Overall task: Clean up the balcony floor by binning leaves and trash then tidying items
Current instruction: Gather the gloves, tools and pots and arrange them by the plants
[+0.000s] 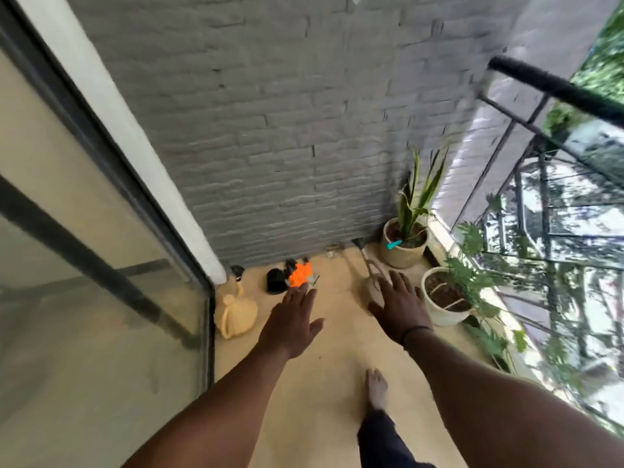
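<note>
A person is standing barefoot on a tan balcony floor (324, 336), both arms reaching forward. The left hand (291, 324) and right hand (397, 304) are spreading flat, fingers straight, holding nothing. An orange item (300, 274) is lying by the grey brick wall (287, 130), beside a black object (276, 281); two potted plants (407, 231) are sitting near the railing (553, 86).

Orange item (300, 274) just beyond left hand (293, 320) fingertips: blurred, near edge hidden by fingers, kind unclear. Black object (276, 281) beside it: shape unreadable. Grey long-handled thing (370, 278) partly hidden behind right hand (400, 304). Both forearms cut off by bottom edge. Railing (553, 84) smeared by motion.
</note>
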